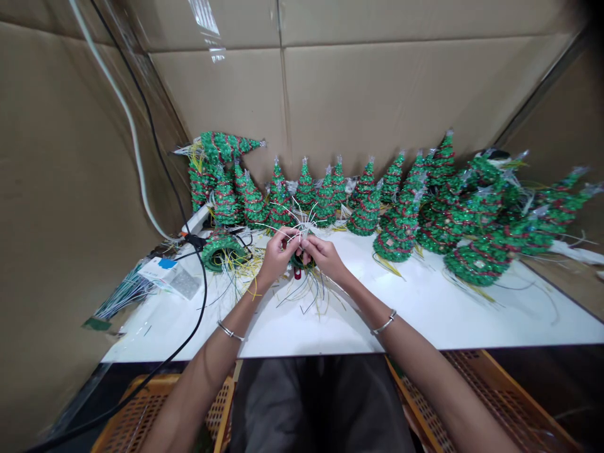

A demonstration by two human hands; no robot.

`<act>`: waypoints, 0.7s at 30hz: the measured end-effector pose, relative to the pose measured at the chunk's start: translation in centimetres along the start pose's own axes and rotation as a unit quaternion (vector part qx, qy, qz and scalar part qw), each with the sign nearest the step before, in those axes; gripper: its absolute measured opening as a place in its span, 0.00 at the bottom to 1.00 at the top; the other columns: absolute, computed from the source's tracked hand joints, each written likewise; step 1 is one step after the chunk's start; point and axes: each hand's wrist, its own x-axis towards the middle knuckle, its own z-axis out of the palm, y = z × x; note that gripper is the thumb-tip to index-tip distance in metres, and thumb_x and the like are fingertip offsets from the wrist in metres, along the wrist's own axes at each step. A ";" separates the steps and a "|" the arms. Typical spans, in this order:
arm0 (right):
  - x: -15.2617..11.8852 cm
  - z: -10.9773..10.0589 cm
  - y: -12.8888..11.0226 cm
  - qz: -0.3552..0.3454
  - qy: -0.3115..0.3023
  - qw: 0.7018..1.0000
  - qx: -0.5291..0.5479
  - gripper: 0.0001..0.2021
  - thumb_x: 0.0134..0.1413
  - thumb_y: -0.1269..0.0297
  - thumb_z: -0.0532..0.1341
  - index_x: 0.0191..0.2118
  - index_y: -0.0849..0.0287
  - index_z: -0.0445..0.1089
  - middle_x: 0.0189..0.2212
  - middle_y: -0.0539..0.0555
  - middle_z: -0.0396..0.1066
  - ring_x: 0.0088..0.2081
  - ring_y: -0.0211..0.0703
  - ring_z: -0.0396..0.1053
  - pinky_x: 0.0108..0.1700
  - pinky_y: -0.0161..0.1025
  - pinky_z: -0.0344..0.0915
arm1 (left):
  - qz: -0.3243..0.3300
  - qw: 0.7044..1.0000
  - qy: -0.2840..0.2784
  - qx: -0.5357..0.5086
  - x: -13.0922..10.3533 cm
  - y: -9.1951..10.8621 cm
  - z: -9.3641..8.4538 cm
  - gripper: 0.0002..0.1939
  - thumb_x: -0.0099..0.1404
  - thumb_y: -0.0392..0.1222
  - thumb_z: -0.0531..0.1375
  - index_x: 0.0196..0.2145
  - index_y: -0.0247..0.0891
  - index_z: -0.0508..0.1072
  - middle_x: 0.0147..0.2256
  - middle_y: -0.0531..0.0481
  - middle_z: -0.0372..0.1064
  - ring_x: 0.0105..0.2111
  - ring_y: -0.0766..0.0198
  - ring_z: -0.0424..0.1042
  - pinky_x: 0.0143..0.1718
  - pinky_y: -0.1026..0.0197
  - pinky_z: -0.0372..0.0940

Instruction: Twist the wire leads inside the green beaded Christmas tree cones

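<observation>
A bundle of white wires (pixel 306 224) fans out above my two hands, near the middle of the white table (pixel 302 336). My left hand (pixel 282 248) pinches the wires from the left side. From the right, my right hand (pixel 321 251) closes its fingers on the same bundle, close to the left fingertips. Beneath the hands, part of a green piece shows with a small red object (pixel 297 274) at its front. Loose yellow, dark and white wires (pixel 314 299) spread over the table in front. A green tree (pixel 221 250) lies left of my hands, its hollow base facing me.
Several green tinsel trees (pixel 365 214) stand along the back, crowding at the right (pixel 486 251). At left are a small box (pixel 170 277), a wire bundle (pixel 125 296) and a hanging black cable (pixel 204 296). Orange baskets (pixel 500 396) sit below the table edge.
</observation>
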 end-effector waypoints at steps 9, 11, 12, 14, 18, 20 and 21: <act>0.2 -0.2 0.2 0.012 -0.018 1.000 0.018 0.21 0.62 0.46 0.55 0.33 0.60 0.71 0.20 0.48 0.69 0.24 0.37 0.68 0.32 0.35 0.66 | 0.035 0.999 0.000 0.016 0.4 -0.2 -0.7 0.09 0.64 0.47 0.62 0.34 0.39 0.78 0.37 0.47 0.72 0.40 0.61 0.71 0.43 0.57 0.65; 0.3 -0.2 0.3 0.018 -0.017 0.999 0.027 0.20 0.61 0.46 0.56 0.33 0.60 0.72 0.20 0.49 0.71 0.24 0.37 0.69 0.31 0.35 0.66 | 0.033 0.999 -0.003 0.015 0.4 -0.2 -0.7 0.09 0.64 0.47 0.62 0.34 0.39 0.78 0.37 0.47 0.72 0.41 0.61 0.71 0.44 0.57 0.65; 0.4 -0.2 0.3 0.020 -0.014 0.999 0.031 0.20 0.61 0.46 0.56 0.34 0.60 0.72 0.20 0.49 0.71 0.24 0.37 0.69 0.31 0.35 0.66 | 0.032 0.999 -0.003 0.014 0.4 -0.1 -0.7 0.09 0.64 0.47 0.62 0.35 0.39 0.78 0.38 0.47 0.72 0.41 0.61 0.71 0.44 0.57 0.65; 0.4 -0.2 0.4 0.024 -0.007 0.999 0.038 0.21 0.60 0.45 0.57 0.35 0.60 0.72 0.21 0.49 0.72 0.24 0.38 0.69 0.30 0.35 0.67 | 0.030 0.999 -0.001 0.017 0.4 0.1 -0.6 0.09 0.64 0.47 0.62 0.35 0.39 0.77 0.38 0.47 0.71 0.42 0.61 0.71 0.44 0.57 0.65; 0.4 0.1 0.3 0.029 0.010 0.999 0.044 0.22 0.58 0.43 0.58 0.35 0.60 0.72 0.21 0.50 0.74 0.23 0.39 0.71 0.29 0.36 0.67 | 0.034 0.999 0.014 0.034 0.4 0.4 -0.2 0.09 0.65 0.46 0.61 0.34 0.38 0.76 0.37 0.47 0.71 0.41 0.61 0.70 0.42 0.59 0.64; 0.4 0.2 0.2 0.029 0.025 0.998 0.039 0.21 0.58 0.43 0.57 0.34 0.59 0.71 0.21 0.51 0.75 0.24 0.39 0.71 0.31 0.36 0.68 | 0.030 0.999 0.016 0.038 0.3 0.5 -0.1 0.09 0.66 0.46 0.60 0.34 0.38 0.75 0.37 0.47 0.70 0.40 0.62 0.69 0.38 0.60 0.64; 0.3 0.3 0.2 0.029 0.033 0.998 0.035 0.21 0.58 0.43 0.57 0.34 0.59 0.71 0.21 0.51 0.75 0.24 0.39 0.71 0.32 0.36 0.68 | 0.022 0.999 0.015 0.038 0.2 0.4 0.0 0.09 0.66 0.46 0.60 0.35 0.38 0.74 0.37 0.47 0.70 0.39 0.62 0.69 0.37 0.61 0.63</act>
